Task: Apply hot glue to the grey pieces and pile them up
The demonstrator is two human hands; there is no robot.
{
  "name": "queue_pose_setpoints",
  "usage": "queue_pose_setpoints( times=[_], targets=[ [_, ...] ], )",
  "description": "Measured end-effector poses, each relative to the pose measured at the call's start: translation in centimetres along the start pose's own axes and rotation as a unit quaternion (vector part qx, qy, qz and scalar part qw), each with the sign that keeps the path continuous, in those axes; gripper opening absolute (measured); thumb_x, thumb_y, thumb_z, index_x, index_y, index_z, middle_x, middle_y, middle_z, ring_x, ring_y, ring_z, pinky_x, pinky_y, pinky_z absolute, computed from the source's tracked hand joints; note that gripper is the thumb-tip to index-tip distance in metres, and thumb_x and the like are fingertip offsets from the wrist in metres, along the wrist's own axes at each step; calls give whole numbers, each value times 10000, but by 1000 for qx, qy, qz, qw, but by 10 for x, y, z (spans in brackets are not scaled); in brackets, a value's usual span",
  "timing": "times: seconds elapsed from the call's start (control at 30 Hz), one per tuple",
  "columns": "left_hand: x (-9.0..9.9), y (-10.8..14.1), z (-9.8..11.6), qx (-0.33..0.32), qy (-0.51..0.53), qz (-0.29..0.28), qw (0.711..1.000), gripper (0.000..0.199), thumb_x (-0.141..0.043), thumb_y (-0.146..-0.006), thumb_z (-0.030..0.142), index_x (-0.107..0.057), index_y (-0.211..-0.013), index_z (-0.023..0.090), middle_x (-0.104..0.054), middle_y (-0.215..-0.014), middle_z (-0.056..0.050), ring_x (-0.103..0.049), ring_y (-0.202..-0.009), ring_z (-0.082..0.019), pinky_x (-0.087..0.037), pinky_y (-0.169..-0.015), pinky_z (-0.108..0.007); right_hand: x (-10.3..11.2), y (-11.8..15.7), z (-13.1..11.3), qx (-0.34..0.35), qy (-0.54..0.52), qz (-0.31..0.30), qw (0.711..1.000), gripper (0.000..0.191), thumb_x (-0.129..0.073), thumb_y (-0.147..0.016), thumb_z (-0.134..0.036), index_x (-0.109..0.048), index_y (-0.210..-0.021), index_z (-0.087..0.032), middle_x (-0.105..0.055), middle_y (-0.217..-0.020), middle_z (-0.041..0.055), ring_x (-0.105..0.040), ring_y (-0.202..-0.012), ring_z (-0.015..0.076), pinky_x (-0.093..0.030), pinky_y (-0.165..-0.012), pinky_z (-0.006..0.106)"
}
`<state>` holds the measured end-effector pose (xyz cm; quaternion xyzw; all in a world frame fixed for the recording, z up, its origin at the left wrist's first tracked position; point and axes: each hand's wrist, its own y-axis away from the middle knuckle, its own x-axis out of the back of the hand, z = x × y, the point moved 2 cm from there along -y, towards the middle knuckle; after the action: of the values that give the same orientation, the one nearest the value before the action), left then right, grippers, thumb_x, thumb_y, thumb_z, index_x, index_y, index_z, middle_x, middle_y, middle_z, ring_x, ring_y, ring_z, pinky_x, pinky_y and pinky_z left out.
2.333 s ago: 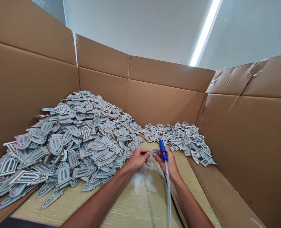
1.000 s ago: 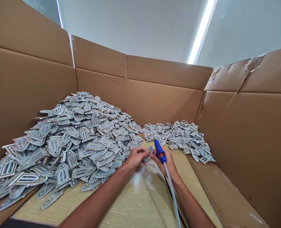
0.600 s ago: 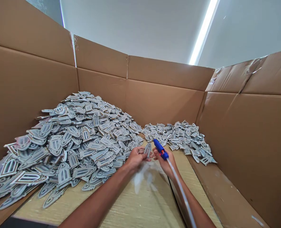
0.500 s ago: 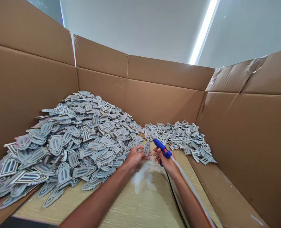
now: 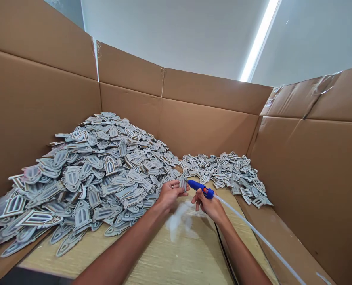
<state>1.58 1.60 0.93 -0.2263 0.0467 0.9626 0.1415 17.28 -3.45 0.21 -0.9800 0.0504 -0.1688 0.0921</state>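
Between its thumb and fingers, my left hand (image 5: 171,194) pinches a small grey window-shaped piece (image 5: 182,183), held upright above the table. My right hand (image 5: 207,202) is wrapped round a blue glue gun (image 5: 200,188), whose nozzle points left at the piece. Whether the tip touches the piece I cannot tell. A long translucent glue stick (image 5: 253,225) runs out of the back of the gun, over my right forearm. A black cord (image 5: 223,249) hangs below it.
A tall heap of similar grey and white pieces (image 5: 104,174) spreads on the left. A lower pile (image 5: 223,168) lies at the back right. Cardboard walls (image 5: 208,126) surround the wooden table (image 5: 164,253), which has a whitish smear (image 5: 178,219).
The glue gun has swung leftward and levelled, bringing its nozzle to the piece. The glue stick now trails further to the right. My left hand keeps its hold on the piece.
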Motion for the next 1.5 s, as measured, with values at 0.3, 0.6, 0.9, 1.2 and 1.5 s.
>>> queue_pose_setpoints(
  times=[0.3, 0.6, 0.9, 1.2, 1.5],
  targets=[
    [0, -2, -1, 21, 21, -9, 1000, 224, -721, -635, -41, -724, -808, 101, -772, -828, -110, -751, -796, -204, -625, -713, -280, 1, 4, -7, -10, 65, 34, 997, 733, -400, -733, -922, -501, -522, -227, -505, -416, -11, -463, -380, 116, -337, -426, 241],
    [-1, 3, 4, -3, 1, -4, 1000, 234, -814, -608, 34, -716, -808, 107, -768, -794, -95, -746, -771, -202, -628, -719, -299, -1, 4, -6, 10, 53, 55, 997, 678, -472, -774, -862, -426, -484, -251, -452, -386, -17, -433, -371, 125, -336, -432, 259],
    [3, -9, -6, -50, -23, 15, 998, 372, -904, -556, 146, -645, -823, 149, -744, -744, -54, -736, -755, -213, -615, -687, -313, -6, 5, -6, 14, 69, 86, 994, 663, -512, -734, -865, -470, -490, -250, -423, -369, -15, -412, -362, 133, -332, -404, 271],
    [10, -5, -11, -185, -212, 35, 959, 207, -725, -748, 186, -671, -947, 167, -753, -863, -68, -723, -790, -209, -557, -661, -251, -25, 16, -19, 130, 152, 57, 978, 349, -615, -887, -551, -658, -824, -211, -685, -726, 33, -606, -618, 184, -435, -578, 259],
    [16, -8, -7, -138, -221, 56, 964, 304, -740, -685, 173, -596, -951, 202, -679, -688, 16, -631, -569, -150, -435, -526, -202, -19, 14, -17, 160, 234, 147, 948, 392, -610, -881, -600, -648, -789, -221, -669, -773, 57, -585, -660, 197, -392, -615, 275]
  ],
)
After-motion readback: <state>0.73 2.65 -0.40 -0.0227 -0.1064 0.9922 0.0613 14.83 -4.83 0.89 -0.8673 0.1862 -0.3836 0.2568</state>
